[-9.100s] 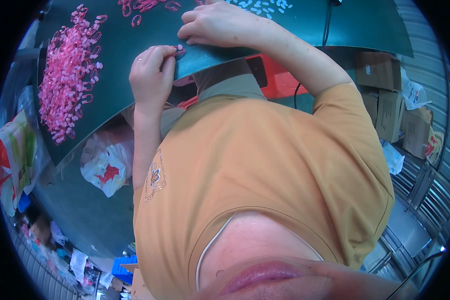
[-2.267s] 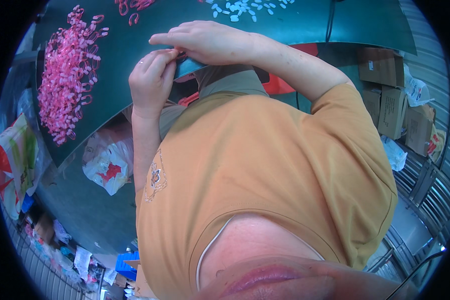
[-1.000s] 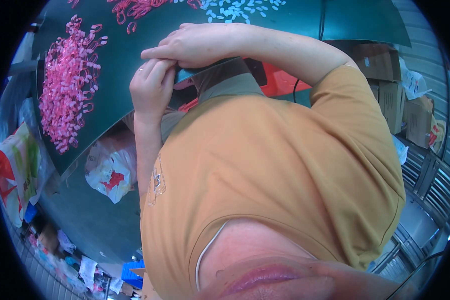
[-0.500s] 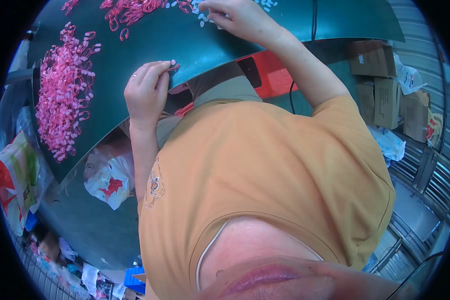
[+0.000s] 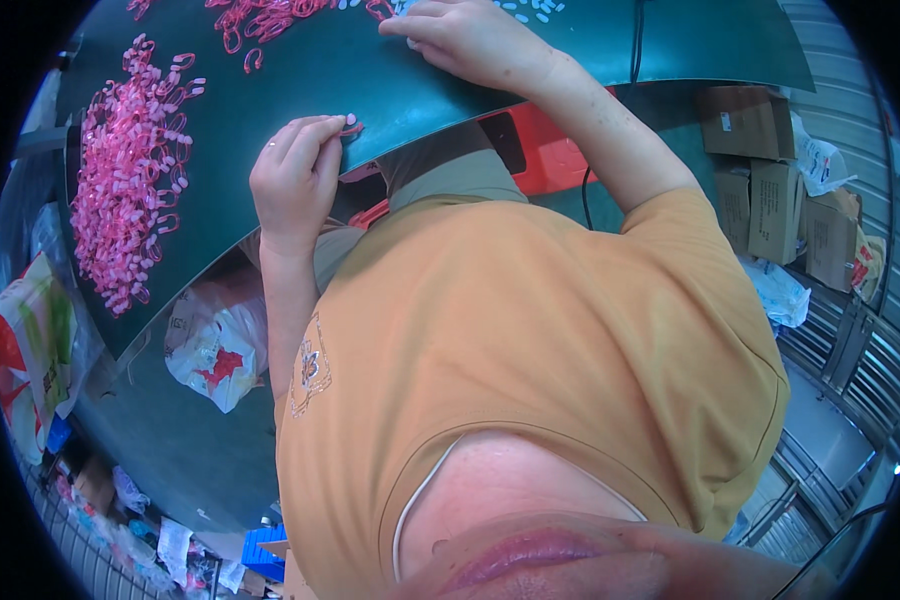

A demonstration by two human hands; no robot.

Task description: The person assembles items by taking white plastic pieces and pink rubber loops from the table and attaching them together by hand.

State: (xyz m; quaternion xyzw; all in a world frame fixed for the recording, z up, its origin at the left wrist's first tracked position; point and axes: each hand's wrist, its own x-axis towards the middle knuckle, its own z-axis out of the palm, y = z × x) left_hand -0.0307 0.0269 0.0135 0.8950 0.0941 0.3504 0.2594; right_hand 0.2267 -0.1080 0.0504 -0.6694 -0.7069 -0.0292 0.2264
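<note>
At the near edge of the green table [image 5: 430, 110], my left hand [image 5: 295, 185] pinches a small pink plastic loop with a white end piece [image 5: 351, 122]; it sticks out past the thumb and fingertips. My right hand [image 5: 480, 45] is farther off, low over the tabletop, palm down with fingers stretched leftward. Nothing shows between those fingers, though their undersides are hidden. Around it lie small white oval pieces [image 5: 542, 17] and a pink loop [image 5: 378, 9]. To the left spreads a heap of pink loops with white end pieces [image 5: 125, 190].
More pink loops [image 5: 280, 14] lie at the far side, with a single loop [image 5: 253, 60] nearer. A black cable [image 5: 637, 45] crosses the table on the right. Cardboard boxes [image 5: 745, 120] are stacked beyond it. A red plastic object [image 5: 545, 150] and a white bag [image 5: 220, 350] sit below the edge.
My right hand has shifted a little left and toward me from over the white pieces, its fingers stretching out more. My left hand keeps its pinch on the pink loop, nearly still.
</note>
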